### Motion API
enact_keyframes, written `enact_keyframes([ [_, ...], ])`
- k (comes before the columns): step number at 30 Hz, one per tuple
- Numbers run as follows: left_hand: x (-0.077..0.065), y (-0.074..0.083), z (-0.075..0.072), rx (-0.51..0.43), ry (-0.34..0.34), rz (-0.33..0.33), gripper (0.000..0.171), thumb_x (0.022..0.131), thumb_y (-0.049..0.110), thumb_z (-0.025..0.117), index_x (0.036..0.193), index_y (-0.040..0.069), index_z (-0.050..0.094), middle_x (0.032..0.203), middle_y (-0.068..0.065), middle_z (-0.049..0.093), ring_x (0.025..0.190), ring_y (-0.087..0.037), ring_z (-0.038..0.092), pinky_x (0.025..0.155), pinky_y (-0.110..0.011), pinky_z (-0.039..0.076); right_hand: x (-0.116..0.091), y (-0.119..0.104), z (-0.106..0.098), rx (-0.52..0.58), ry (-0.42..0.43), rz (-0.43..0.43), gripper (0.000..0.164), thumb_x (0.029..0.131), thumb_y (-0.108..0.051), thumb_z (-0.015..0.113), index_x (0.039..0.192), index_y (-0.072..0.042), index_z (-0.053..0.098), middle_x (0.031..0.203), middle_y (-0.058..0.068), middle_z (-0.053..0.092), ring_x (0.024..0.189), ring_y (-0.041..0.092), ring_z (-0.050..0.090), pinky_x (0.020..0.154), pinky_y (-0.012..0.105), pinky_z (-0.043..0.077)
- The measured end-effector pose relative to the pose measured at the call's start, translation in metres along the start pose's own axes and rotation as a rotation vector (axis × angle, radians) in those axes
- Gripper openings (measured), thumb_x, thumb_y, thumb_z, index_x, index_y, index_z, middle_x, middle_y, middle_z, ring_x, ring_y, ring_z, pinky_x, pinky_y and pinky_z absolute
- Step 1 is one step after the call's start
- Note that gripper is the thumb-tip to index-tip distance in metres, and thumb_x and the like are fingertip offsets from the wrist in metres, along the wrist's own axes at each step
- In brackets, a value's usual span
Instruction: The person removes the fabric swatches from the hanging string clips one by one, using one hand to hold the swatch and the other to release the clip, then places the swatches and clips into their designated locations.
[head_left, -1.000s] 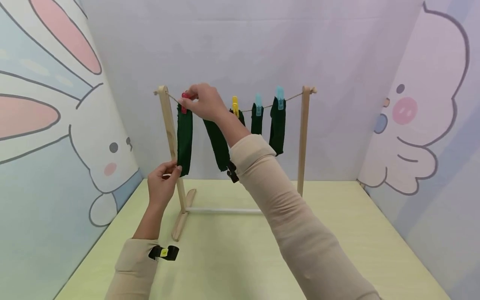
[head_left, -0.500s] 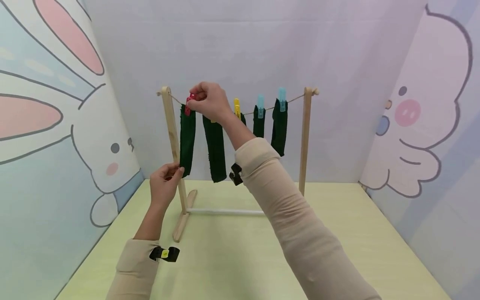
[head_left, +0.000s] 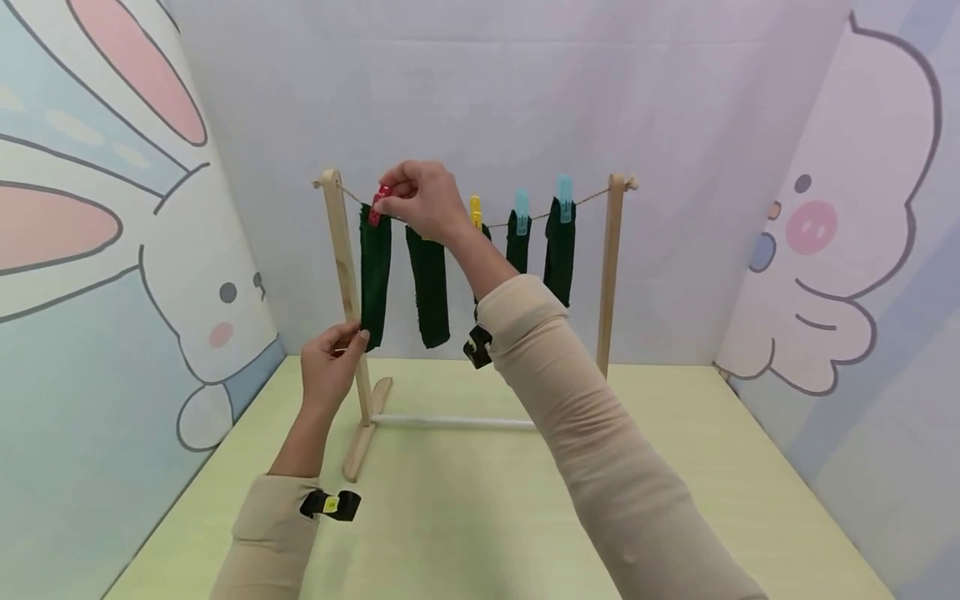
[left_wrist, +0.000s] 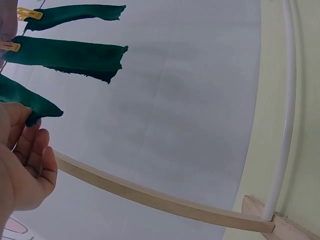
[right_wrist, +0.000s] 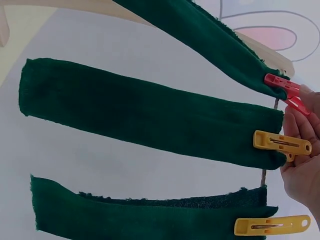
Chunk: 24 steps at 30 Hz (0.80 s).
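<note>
Head view: pinching red clothespin [head_left: 380,206] in fingers of right hand [head_left: 427,200], at top of leftmost dark-green cloth strip [head_left: 375,283] on cord [right_wrist: 263,177]; holding same strip's lower end in fingers of left hand [head_left: 327,367]. Noted farther along cord: 2 yellow clothespins [right_wrist: 282,143] and 2 light-blue clothespins [head_left: 565,197] on separate green strips [head_left: 431,287].

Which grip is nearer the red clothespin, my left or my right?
Right. Your right grip pinches the red clothespin at the top of the leftmost green strip; your left grip is below, holding that strip's lower end.
</note>
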<state>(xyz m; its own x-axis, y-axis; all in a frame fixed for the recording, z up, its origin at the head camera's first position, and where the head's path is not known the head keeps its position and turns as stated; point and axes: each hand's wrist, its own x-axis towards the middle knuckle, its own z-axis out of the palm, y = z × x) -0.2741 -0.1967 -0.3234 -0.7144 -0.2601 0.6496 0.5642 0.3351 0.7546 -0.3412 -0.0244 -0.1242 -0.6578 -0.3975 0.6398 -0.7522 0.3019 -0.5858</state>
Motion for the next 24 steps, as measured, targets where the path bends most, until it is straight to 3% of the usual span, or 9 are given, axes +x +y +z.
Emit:
enact_keyframes([
  [7,-0.002,0.004,0.001,0.019,-0.003,-0.040,0.021,0.089,0.012,0.064,0.101,-0.005,0.068,0.088,-0.014,0.066,0.074,-0.005,0.058,0.063,-0.015,0.046,0.000,0.002,-0.002,0.007,0.013,-0.009,0.017,0.086,-0.008,0.066,0.101,0.001,0.064,0.087,0.006,0.064,0.077,0.014,0.057,0.070,0.020,0.047],
  [15,-0.010,0.004,0.001,-0.019,0.018,-0.097,0.021,0.088,0.011,0.065,0.099,-0.006,0.068,0.083,-0.001,0.064,0.074,-0.007,0.058,0.063,-0.016,0.048,-0.005,-0.001,-0.011,-0.018,0.097,-0.065,0.019,0.085,-0.011,0.069,0.100,0.000,0.066,0.088,0.007,0.066,0.078,0.013,0.059,0.070,0.020,0.047],
  [24,-0.015,0.004,0.003,-0.004,-0.021,-0.171,0.026,0.089,0.019,0.065,0.095,-0.006,0.068,0.077,0.004,0.063,0.070,-0.008,0.056,0.058,-0.018,0.046,-0.005,-0.004,-0.018,0.075,0.207,-0.157,0.018,0.084,-0.008,0.070,0.099,0.002,0.065,0.089,0.008,0.069,0.079,0.012,0.060,0.074,0.021,0.045],
])
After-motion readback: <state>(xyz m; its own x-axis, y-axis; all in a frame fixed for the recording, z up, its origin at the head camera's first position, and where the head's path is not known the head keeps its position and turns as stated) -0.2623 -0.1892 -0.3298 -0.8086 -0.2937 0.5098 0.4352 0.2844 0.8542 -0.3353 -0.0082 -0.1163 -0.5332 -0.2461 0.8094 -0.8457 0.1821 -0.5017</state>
